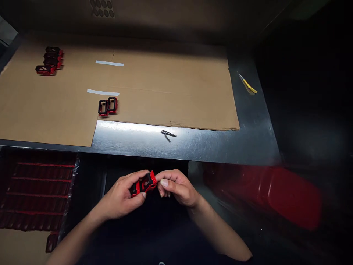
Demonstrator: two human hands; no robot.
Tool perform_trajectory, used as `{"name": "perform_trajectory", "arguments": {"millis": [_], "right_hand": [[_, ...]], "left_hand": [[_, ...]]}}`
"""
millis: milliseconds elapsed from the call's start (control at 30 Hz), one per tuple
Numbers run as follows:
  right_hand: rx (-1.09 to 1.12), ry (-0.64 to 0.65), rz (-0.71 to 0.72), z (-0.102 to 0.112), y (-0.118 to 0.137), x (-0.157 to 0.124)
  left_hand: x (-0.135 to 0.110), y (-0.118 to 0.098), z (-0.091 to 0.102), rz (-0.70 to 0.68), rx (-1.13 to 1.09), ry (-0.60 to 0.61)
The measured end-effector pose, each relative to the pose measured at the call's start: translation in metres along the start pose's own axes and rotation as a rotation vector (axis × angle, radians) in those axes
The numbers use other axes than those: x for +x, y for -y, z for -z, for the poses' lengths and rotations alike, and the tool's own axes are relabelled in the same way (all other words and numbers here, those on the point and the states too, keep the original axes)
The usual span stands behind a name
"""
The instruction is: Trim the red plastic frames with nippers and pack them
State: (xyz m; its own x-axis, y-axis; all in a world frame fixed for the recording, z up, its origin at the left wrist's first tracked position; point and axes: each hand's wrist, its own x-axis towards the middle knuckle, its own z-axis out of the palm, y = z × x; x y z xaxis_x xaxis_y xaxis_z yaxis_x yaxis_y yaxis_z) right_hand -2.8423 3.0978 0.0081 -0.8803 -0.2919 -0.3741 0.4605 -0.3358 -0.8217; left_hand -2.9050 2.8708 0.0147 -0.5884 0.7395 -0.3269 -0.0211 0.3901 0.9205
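Note:
A small red and black plastic frame (148, 181) is gripped between the thumb and fingers of my left hand (121, 195), in front of the table's near edge. It is tilted, and my fingers cover part of it. My right hand (179, 187) is at the right end of the frame, with its index fingertip against the red edge. Its thumb lies over the bent index finger and the other fingers curl under. Whether anything small is pinched there I cannot make out.
Two similar frames (107, 106) stand on the cardboard (165, 81); several more (52, 60) sit far left. Small nippers (168, 134) lie on the metal table (132, 136), a yellow-handled tool (248, 84) right. A box of rowed parts (38, 187) is lower left, a red bin (292, 198) right.

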Motion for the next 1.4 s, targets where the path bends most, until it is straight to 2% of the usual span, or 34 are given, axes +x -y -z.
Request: {"name": "perform_trajectory", "arguments": {"millis": [133, 267, 500, 600, 733, 1067, 1267, 1400], "right_hand": [[0.033, 0.006, -0.049, -0.007, 0.003, 0.001], [0.009, -0.029, -0.065, -0.012, 0.005, 0.002], [-0.102, -0.098, 0.024, -0.015, 0.002, -0.002], [-0.165, -0.110, 0.083, -0.015, 0.002, -0.002], [-0.263, -0.105, 0.170, -0.014, -0.002, 0.000], [-0.441, -0.089, 0.241, -0.019, -0.002, 0.005], [-0.487, 0.016, 0.246, -0.013, 0.003, 0.005], [-0.459, -0.087, 0.286, -0.007, 0.013, 0.001]], "left_hand": [[0.000, 0.003, 0.003, -0.097, 0.122, -0.007], [0.000, 0.005, 0.006, -0.149, 0.134, -0.003], [0.000, 0.013, 0.008, -0.009, 0.045, -0.212], [-0.002, 0.013, 0.006, 0.011, -0.064, -0.231], [-0.003, 0.009, -0.001, -0.093, -0.129, -0.226], [0.004, 0.005, -0.015, -0.270, 0.013, -0.365], [0.006, 0.005, -0.017, -0.353, 0.089, -0.400], [0.006, 0.006, -0.017, -0.388, 0.173, -0.404]]}}
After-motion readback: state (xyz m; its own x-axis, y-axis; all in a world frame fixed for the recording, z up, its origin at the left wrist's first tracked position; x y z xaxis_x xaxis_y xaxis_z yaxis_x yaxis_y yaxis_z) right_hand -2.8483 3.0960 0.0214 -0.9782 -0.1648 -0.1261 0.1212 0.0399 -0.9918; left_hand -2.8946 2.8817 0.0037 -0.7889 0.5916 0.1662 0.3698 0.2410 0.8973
